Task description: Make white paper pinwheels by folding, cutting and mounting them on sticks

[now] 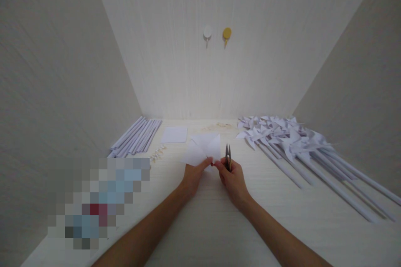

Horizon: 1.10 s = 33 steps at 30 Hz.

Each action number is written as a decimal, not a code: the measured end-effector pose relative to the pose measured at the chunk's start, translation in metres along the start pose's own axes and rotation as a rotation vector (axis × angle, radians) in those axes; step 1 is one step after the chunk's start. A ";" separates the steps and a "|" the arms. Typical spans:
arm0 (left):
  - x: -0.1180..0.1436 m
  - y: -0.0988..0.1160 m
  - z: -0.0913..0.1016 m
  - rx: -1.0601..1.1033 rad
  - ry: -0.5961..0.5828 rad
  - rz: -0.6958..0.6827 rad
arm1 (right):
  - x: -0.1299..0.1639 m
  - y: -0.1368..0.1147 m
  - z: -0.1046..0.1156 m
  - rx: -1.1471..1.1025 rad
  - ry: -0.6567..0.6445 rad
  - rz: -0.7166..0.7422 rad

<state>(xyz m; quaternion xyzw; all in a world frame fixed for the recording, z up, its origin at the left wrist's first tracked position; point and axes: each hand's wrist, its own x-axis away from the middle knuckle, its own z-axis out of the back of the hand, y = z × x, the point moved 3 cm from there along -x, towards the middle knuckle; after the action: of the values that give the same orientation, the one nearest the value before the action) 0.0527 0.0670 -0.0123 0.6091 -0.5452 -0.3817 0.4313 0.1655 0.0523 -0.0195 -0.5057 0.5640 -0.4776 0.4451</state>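
the folded white paper piece (203, 148) sits just above and slightly left of where the two hands meet, fanning up and away from the person over the pale tabletop (219, 217). the left hand (194, 176) holds it from below, its fingers pinched on the paper's lower corner, and the fingertips of the right hand (232, 178) touch that same corner from the right side. the right hand also carries small snips (228, 157), gripped in the closed fingers with the blades pointing straight away from the person, upright and just right of the paper's right edge. the blades look nearly together, though the gap is too small to tell for sure. so the paper lies left of the blade tips, close beside them, not between them. the right hand is the nearer one to that edge.

on the far left lies a bundle of white paper sticks (138, 137), on the far right a pile of finished paper pinwheels (282, 135), and a flat paper square (174, 134) lies behind the hands.
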 end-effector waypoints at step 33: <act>-0.011 0.007 0.006 0.216 0.078 -0.027 | 0.008 -0.009 -0.012 0.060 -0.321 -0.153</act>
<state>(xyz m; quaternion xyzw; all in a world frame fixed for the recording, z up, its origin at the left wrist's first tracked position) 0.0439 0.0767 -0.0079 0.6736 -0.5578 -0.3027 0.3789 0.1547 0.0450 -0.0087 -0.6034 0.4311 -0.4397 0.5068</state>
